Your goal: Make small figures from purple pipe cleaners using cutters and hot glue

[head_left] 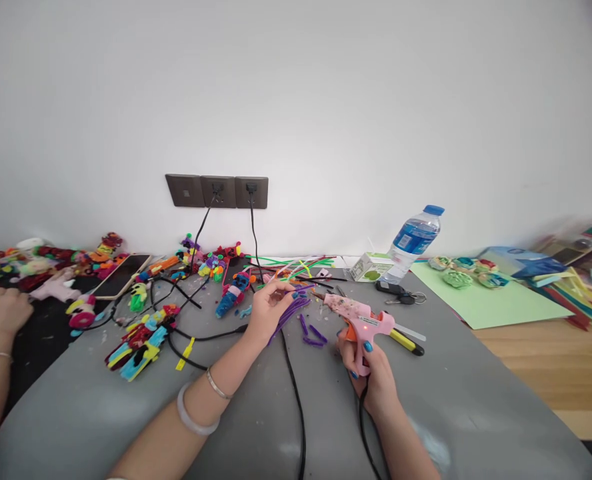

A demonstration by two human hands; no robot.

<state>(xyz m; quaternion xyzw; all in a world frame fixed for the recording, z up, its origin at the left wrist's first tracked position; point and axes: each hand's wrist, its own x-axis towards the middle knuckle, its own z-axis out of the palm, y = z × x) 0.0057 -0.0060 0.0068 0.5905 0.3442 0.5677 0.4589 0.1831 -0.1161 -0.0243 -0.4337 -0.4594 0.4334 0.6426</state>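
My right hand (376, 373) is wrapped around the handle of a pink glue gun (349, 306), whose nozzle points left and whose small orange light glows. My left hand (269, 310) pinches purple pipe cleaners (292, 311), bent into a bundle, just left of the nozzle. Whether the nozzle touches them I cannot tell. A few short purple pipe cleaner pieces (315, 339) lie on the grey mat (256, 407) between my hands. Behind my left hand rests a blue fuzzy figure (231, 301).
Another person's hand (1, 310) rests at the left, near a phone (123, 277) and colourful fuzzy figures (141, 343). Black cables (293, 393) cross the mat. At the right are a yellow cutter (407, 342), keys (407, 297), a tilted bottle (413, 240), a small carton (371, 267) and green paper (506, 305).
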